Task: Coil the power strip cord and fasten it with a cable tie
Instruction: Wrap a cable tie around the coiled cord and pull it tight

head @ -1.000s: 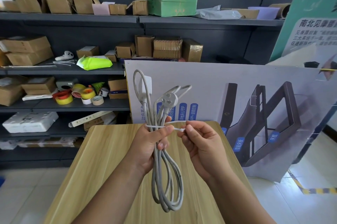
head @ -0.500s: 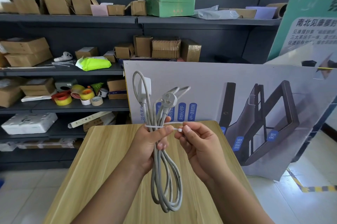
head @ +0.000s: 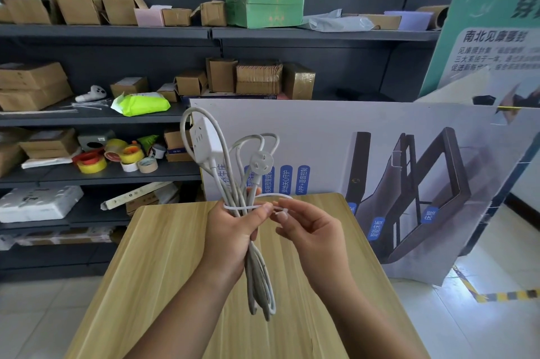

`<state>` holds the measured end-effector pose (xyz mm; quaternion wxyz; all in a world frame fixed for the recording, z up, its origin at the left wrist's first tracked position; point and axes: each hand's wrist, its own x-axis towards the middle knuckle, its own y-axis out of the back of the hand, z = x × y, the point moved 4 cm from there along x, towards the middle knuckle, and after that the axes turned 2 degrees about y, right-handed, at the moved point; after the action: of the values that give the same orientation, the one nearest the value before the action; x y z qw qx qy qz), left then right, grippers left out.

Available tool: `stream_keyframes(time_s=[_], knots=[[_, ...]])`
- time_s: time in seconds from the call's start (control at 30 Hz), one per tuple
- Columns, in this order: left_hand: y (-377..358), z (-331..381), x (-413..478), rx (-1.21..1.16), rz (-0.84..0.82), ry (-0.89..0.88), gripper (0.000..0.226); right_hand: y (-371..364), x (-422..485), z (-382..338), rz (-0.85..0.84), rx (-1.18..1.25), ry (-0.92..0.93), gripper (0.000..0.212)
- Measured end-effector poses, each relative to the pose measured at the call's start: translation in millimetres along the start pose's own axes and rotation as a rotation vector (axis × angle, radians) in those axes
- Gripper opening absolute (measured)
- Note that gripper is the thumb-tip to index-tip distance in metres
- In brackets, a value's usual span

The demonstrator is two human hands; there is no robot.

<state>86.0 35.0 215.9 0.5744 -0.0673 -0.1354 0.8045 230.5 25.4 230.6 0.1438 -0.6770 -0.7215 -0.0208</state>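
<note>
My left hand point(head: 233, 236) grips a coiled grey power strip cord point(head: 260, 279) upright above the wooden table point(head: 163, 271). The white power strip block point(head: 204, 141) and the round plug point(head: 261, 160) stick up above my fist, and the loops hang below it. A white cable tie point(head: 245, 207) wraps around the bundle just above my left hand. My right hand point(head: 309, 233) pinches the tie's free end beside my left thumb, with a small loop of tie arching behind the fingers.
Dark shelving point(head: 102, 119) behind the table holds cardboard boxes, tape rolls point(head: 117, 157) and loose cable ties. A large printed board point(head: 380, 183) leans behind the table's far edge. Tiled floor lies on both sides of the table.
The bundle has turned in my left hand, so the power strip block now faces me and the hanging loops look narrower. My right hand's fingers shifted slightly along the tie end.
</note>
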Motion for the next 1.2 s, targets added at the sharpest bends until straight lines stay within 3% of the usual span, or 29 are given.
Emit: stream_keyframes(time_s=[0.2, 0.37, 0.5, 0.77, 1.2], knots=[[1, 2, -3, 0.041, 0.029, -0.007, 0.021, 4, -1, 5, 0.046, -0.275, 0.099, 0.028], [0, 2, -8, 0.088, 0.047, 0.003, 0.026, 5, -5, 1, 0.217, -0.514, 0.378, 0.020], [-2, 4, -10, 0.098, 0.040, 0.008, 0.033, 7, -6, 2, 0.255, -0.519, 0.451, 0.009], [-9, 3, -11, 0.148, 0.051, 0.019, 0.034, 4, -6, 9, 0.237, -0.398, 0.445, 0.012], [-3, 2, -4, 0.130, 0.156, 0.005, 0.034, -2, -15, 8, 0.217, -0.434, 0.524, 0.015]])
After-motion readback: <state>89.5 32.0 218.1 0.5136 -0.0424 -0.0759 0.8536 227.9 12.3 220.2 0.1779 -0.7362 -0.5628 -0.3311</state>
